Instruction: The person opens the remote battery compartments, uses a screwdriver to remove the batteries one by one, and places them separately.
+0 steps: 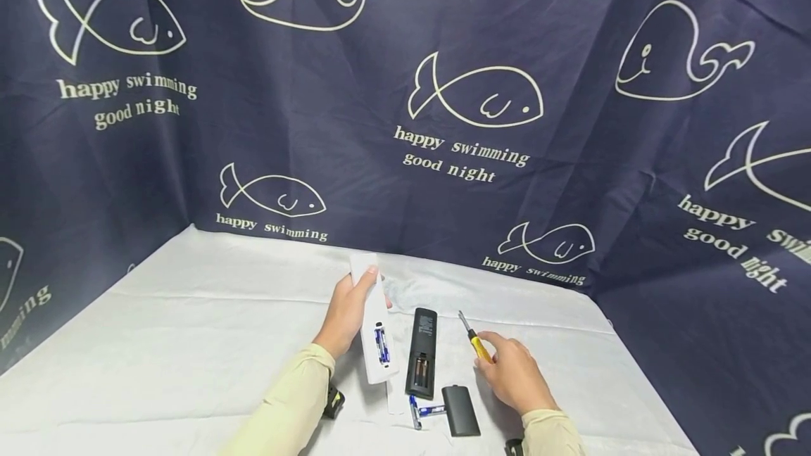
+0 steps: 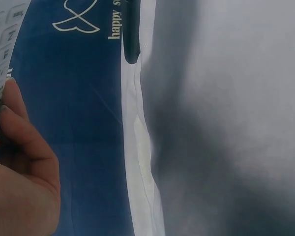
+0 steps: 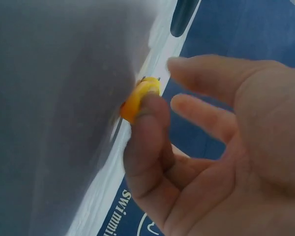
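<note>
My left hand (image 1: 348,307) grips a white remote control (image 1: 374,301), thumb on its back. Its battery bay faces up with blue batteries (image 1: 381,345) inside; rows of keys on the remote (image 2: 1,46) show in the left wrist view. My right hand (image 1: 514,371) holds a screwdriver (image 1: 479,347) by its yellow handle, the metal tip pointing away from me. Between the hands lies a black remote control (image 1: 424,333), its battery bay uncovered and holding dark batteries (image 1: 421,369). In the right wrist view, curled fingers (image 3: 147,142) meet the yellow handle (image 3: 142,96).
Two loose blue batteries (image 1: 415,414) lie below the black remote, beside a black rectangular cover (image 1: 461,410). A thin white piece (image 1: 397,398) lies partly behind the white remote. White cloth (image 1: 190,343) covers the table; a navy fish-print curtain (image 1: 355,118) hangs behind.
</note>
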Demonstrator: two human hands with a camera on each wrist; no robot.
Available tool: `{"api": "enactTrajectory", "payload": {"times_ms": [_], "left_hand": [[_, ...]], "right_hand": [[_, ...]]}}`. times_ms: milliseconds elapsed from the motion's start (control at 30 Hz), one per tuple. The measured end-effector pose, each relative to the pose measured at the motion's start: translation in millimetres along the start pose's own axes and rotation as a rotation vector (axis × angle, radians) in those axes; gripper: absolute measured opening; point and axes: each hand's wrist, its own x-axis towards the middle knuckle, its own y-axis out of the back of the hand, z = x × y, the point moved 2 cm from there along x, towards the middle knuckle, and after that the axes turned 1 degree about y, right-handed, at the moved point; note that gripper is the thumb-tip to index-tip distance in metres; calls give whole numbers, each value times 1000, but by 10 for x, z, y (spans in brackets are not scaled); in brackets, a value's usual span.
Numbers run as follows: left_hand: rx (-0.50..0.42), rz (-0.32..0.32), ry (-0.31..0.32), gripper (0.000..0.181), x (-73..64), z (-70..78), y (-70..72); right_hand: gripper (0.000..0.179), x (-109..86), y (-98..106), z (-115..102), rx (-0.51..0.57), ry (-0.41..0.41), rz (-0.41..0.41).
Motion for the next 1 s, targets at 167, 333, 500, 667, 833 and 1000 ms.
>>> {"api": "enactTrajectory", "payload": {"times_ms": [167,333,500,667,833,1000], "left_hand": [[-15,-6,-5,51,3,-5,-16],[-10,-6,3,52,-2,-5,-18],[18,0,13,53,-11,10,-11],[12,4,8,53,-12,18,-13],[-3,1,9,51,-13,16,-16],[-12,1,4,51,-14,12,-17]], "right_hand": [[35,-16,6,4,-42,12,-34],[21,-18,6,-13,-76,3,-60],[18,-29,11,-27,-83,9,-67],[25,-31,15,-39,-89,11,-64],[26,-36,10,-23,-80,-16,-79],[36,-35,9,5,-48,-79,-89]]}}
